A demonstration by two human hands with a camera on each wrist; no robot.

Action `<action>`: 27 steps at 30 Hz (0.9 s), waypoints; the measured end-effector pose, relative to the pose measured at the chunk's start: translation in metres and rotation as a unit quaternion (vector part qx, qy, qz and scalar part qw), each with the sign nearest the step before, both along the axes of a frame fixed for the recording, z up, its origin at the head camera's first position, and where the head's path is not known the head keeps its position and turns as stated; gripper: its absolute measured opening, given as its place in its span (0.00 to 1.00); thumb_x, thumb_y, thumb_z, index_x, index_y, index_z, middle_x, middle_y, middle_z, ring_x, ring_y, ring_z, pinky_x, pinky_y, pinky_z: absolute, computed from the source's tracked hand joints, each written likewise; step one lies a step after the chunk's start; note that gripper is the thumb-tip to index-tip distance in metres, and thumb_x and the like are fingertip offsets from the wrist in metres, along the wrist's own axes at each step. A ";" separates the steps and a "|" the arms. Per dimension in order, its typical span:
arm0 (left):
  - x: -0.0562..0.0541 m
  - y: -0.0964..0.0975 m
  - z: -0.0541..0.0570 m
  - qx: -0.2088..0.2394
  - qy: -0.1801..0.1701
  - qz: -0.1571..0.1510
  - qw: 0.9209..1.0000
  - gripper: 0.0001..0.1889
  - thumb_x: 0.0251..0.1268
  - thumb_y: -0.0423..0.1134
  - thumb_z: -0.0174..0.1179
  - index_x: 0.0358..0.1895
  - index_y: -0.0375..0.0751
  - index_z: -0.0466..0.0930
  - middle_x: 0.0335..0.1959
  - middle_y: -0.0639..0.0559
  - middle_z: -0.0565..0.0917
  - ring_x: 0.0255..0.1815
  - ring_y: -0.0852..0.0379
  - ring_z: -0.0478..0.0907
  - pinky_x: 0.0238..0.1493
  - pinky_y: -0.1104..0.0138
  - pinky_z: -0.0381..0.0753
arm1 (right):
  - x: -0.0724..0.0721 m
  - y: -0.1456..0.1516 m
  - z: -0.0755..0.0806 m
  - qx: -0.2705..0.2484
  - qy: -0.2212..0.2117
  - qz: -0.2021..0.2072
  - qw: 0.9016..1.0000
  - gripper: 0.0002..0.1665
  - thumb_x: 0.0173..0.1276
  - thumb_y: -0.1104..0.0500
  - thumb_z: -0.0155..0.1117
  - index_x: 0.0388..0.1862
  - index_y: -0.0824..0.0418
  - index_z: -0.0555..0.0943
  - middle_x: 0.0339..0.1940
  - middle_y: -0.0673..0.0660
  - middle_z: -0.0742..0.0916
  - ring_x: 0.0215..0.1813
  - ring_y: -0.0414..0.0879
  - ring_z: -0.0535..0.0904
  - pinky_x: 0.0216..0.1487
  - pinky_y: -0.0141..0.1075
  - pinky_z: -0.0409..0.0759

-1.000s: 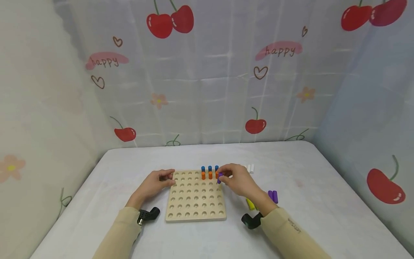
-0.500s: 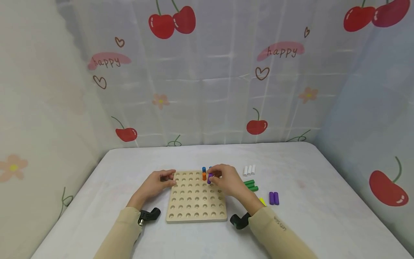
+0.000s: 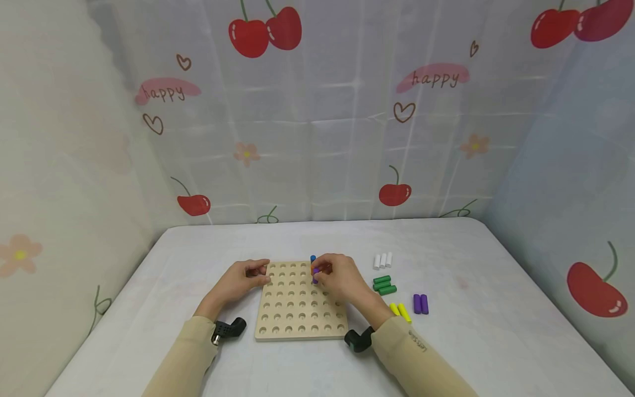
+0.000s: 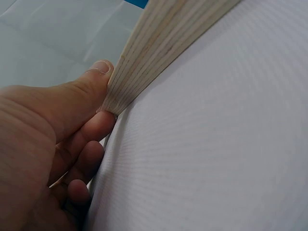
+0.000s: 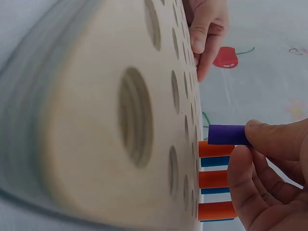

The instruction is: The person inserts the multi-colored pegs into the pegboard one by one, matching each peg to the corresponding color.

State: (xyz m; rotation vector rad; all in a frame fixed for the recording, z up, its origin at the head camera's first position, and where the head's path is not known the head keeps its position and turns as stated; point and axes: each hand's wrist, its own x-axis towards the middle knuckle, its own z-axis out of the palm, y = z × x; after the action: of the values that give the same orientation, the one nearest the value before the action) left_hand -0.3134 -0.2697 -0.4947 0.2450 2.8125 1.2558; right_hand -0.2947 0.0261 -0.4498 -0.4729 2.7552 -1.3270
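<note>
A pale, creased sheet (image 3: 307,182) hangs as the back wall, printed with paired red cherries (image 3: 248,38) at the upper left-centre and upper right, pink "happy" patches (image 3: 168,91), brown outlined hearts and small peach flowers. A cream wall (image 3: 74,193) fills the left edge; a bluish one (image 3: 560,182) closes the right, bearing a large cherry (image 3: 597,289). Below, a white-covered table (image 3: 496,325) spans the lower frame under soft, diffuse light.

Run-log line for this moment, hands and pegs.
left hand: holds pegboard corner; right hand: pinches purple peg, not seated; loose right of pegboard: white pegs, green pegs, yellow pegs, purple pegs
</note>
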 end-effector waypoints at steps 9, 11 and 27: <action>0.000 0.000 0.000 0.003 0.004 -0.004 1.000 0.28 0.65 0.43 0.72 0.68 0.44 0.80 0.43 0.56 0.84 0.47 0.56 0.76 0.58 0.58 0.73 | 0.000 -0.003 -0.005 -0.003 0.006 0.005 1.000 0.10 0.71 0.61 0.70 0.50 0.56 0.87 0.37 0.48 0.85 0.40 0.43 0.78 0.41 0.35 0.79; 0.000 0.000 0.000 0.001 0.005 -0.004 1.000 0.28 0.65 0.43 0.72 0.68 0.44 0.80 0.43 0.56 0.84 0.47 0.56 0.76 0.58 0.58 0.74 | 0.000 -0.003 -0.005 -0.001 0.009 0.006 1.000 0.10 0.71 0.62 0.70 0.50 0.57 0.87 0.37 0.49 0.84 0.40 0.43 0.77 0.41 0.35 0.79; 0.000 0.000 0.000 -0.001 0.002 -0.003 1.000 0.27 0.66 0.43 0.71 0.68 0.44 0.80 0.43 0.55 0.84 0.46 0.56 0.75 0.57 0.58 0.73 | 0.001 -0.002 -0.009 0.019 0.031 0.009 0.999 0.10 0.71 0.64 0.68 0.50 0.57 0.88 0.37 0.48 0.86 0.39 0.42 0.77 0.39 0.34 0.78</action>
State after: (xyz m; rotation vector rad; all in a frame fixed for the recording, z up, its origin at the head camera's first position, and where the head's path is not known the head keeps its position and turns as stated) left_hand -0.3139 -0.2698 -0.4943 0.2574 2.8142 1.2516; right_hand -0.2934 0.0238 -0.4583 -0.5457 2.8128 -1.2753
